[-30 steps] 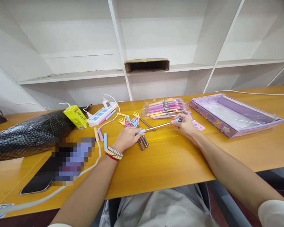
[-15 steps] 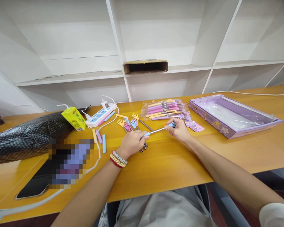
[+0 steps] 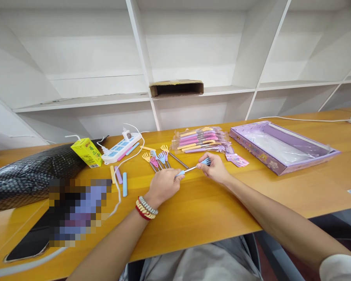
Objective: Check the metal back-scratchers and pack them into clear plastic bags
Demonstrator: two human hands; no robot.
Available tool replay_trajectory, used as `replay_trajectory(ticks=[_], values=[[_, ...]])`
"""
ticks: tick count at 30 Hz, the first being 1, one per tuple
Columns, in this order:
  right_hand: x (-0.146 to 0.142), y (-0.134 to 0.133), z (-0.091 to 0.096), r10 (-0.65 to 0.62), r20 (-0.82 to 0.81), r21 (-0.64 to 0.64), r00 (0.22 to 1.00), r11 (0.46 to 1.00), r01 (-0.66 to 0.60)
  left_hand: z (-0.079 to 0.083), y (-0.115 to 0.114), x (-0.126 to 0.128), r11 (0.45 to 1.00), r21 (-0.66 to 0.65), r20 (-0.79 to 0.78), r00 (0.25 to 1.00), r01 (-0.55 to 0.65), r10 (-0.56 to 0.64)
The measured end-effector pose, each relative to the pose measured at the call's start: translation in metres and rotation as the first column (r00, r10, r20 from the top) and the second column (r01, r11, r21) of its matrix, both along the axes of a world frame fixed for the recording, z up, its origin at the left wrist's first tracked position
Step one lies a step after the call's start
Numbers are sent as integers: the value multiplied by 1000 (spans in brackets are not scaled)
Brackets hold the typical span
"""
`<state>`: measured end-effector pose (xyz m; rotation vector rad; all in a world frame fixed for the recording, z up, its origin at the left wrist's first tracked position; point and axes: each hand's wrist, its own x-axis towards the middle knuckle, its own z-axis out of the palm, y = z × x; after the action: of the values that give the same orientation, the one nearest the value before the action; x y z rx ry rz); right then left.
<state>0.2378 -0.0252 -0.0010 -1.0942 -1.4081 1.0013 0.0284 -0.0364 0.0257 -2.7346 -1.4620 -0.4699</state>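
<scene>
My left hand (image 3: 163, 185) grips the handle end of a blue telescopic back scratcher (image 3: 191, 168), and my right hand (image 3: 214, 168) pinches its small blue hand-shaped head. The metal rod between them looks short. Just behind the hands, several more scratchers (image 3: 157, 159) with yellow, pink and blue hand-shaped heads lie loose on the wooden table (image 3: 210, 207). A stack of bagged scratchers (image 3: 199, 139) lies farther back.
A purple box lid (image 3: 282, 147) sits at the right. At the left are a black bag (image 3: 32, 173), a yellow drink carton (image 3: 86, 152), a white power strip (image 3: 120, 145) with cable, loose handle sleeves (image 3: 119, 179) and a phone (image 3: 29, 244). White shelves rise behind.
My hands have come closer together, the scratcher's rod between them growing shorter. Both hands shifted slightly toward me and the view tilted up a little.
</scene>
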Motion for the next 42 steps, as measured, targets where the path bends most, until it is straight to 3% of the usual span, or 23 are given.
replay_trajectory(ticks=[7, 15, 17, 20, 22, 25, 34, 42], values=[[-1, -4, 5, 92, 113, -28, 989, 996, -90, 1, 9, -16, 999, 6, 14, 998, 54, -54], [1, 1, 5, 128, 102, -27, 987, 992, -126, 4, 27, -33, 987, 131, 130, 989, -94, 77], [2, 3, 4, 145, 53, -39, 988, 989, -144, 5, 32, -39, 991, 101, 175, 982, -90, 72], [4, 4, 5, 167, -6, -63, 986, 984, -167, 8, 34, -47, 996, -71, 264, 964, 59, -38], [5, 4, 6, 199, -25, -77, 980, 977, -200, 11, 33, -50, 964, -209, 315, 945, 163, -91], [6, 4, 5, 233, -45, -103, 971, 966, -236, 14, 30, -48, 921, -320, 342, 934, 223, -107], [12, 3, 5, 228, 4, -114, 974, 968, -226, 5, 20, -32, 940, -257, 305, 942, 225, -142], [15, 3, 3, 195, -72, -82, 978, 976, -201, 1, 14, -21, 942, -244, 331, 933, 230, -142]])
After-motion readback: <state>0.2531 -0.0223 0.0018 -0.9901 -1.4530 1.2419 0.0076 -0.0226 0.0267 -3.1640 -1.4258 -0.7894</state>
